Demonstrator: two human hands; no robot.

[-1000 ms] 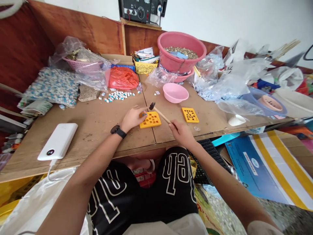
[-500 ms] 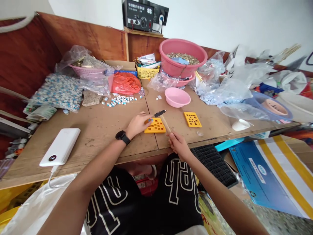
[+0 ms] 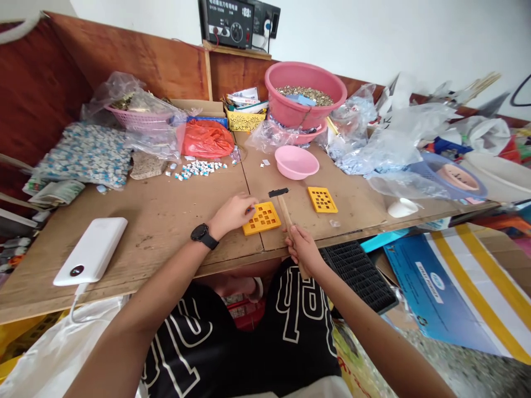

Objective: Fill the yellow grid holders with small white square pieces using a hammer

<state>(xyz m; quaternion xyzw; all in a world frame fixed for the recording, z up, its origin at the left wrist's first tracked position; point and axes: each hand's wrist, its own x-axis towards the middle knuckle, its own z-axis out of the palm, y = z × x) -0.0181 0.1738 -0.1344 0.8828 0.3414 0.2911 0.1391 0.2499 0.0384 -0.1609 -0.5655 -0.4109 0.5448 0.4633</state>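
Note:
My right hand (image 3: 303, 246) is wrapped around the wooden handle of a hammer (image 3: 285, 211). Its dark head is raised just beyond the tray's right side. At the left edge of a yellow tray (image 3: 271, 225) with square pockets, my left hand (image 3: 233, 215) has its fingers pinched together on a small blue piece (image 3: 249, 209). The fingers partly hide this piece, so its shape is unclear. A second yellow tray (image 3: 322, 200) of the same kind lies farther right. Small white-and-blue pieces (image 3: 201, 170) are scattered in a pile behind my left hand.
A small pink bowl (image 3: 297, 162) stands behind the trays, with a large pink basin (image 3: 307, 113) of small metal parts beyond it. A white power bank (image 3: 92, 251) lies at left. Plastic bags (image 3: 385, 146) crowd the right side, near a white cup (image 3: 402, 208).
The hammer head has swung from a tilt above the tray to nearly level on its right. The near tray has turned slightly. My left fingers remain at its left edge with the blue piece.

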